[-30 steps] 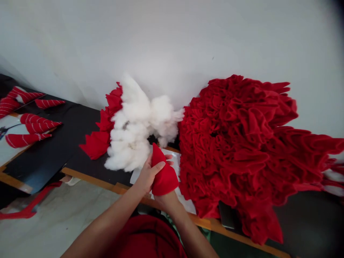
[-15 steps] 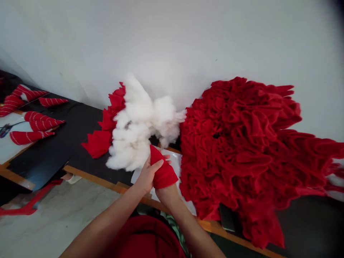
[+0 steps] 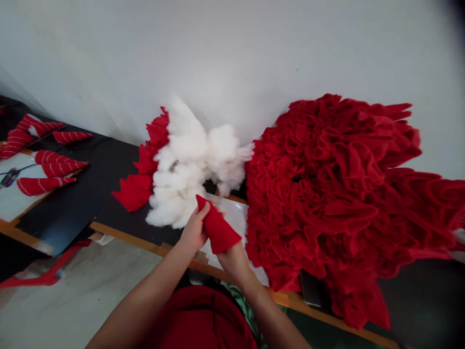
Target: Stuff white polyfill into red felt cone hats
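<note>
A red felt cone [image 3: 220, 228] is held up over the table's front edge, its pointed tip tilted up and to the left. My left hand [image 3: 196, 229] grips it from the left near the tip, thumb on the front and fingers behind. From below, my right hand [image 3: 232, 257] reaches into the wide opening, so the fingers are hidden inside the cloth. Just beyond lies a heap of fluffy white stuffing [image 3: 181, 169]. A white sheet [image 3: 236, 215] is on the table under my hands.
A tall pile of red felt pieces [image 3: 327, 203] fills the right side. More red cones [image 3: 135, 191] stand left of the stuffing. Striped red cones [image 3: 60, 164] lie on the far-left table. A red frame piece [image 3: 54, 271] shows over the floor below.
My left hand has slid up towards the tip of the cone, which now looks longer and straighter. My right hand stays inside it. The view has shifted slightly.
</note>
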`<control>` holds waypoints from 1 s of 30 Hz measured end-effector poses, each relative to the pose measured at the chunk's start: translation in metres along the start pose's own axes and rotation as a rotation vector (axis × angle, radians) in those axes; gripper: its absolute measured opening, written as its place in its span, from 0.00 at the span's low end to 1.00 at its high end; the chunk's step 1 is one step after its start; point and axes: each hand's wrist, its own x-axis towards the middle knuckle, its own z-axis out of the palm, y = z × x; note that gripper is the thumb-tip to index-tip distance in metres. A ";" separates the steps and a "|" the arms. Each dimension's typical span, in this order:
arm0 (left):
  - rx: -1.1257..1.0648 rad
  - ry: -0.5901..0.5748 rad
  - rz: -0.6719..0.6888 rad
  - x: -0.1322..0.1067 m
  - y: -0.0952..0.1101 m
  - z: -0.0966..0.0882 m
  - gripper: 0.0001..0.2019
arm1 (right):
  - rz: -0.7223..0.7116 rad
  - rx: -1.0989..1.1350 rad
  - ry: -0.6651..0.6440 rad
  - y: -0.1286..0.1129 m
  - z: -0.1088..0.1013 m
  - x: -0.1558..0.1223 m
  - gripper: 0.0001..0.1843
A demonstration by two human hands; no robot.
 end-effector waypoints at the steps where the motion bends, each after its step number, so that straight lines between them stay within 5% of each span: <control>1: -0.029 0.035 0.009 0.002 -0.001 0.000 0.13 | 0.001 -0.032 0.031 0.001 -0.001 -0.004 0.22; 7: -0.105 0.051 -0.078 0.007 -0.016 -0.002 0.11 | -0.080 -0.344 0.197 0.001 -0.002 -0.007 0.20; 13: -0.108 0.053 -0.126 0.005 -0.018 0.000 0.12 | -0.264 -0.392 -0.042 0.006 0.003 -0.009 0.26; 19: -0.117 0.033 -0.111 0.000 -0.020 0.005 0.11 | -0.217 -0.401 -0.067 0.005 0.004 -0.009 0.30; 26: -0.116 0.114 -0.171 0.007 -0.022 -0.006 0.11 | -0.203 -0.283 -0.003 -0.024 -0.022 -0.011 0.17; 30: -0.092 0.307 -0.157 0.007 -0.015 -0.025 0.07 | 0.026 -0.168 0.170 0.011 -0.041 -0.011 0.14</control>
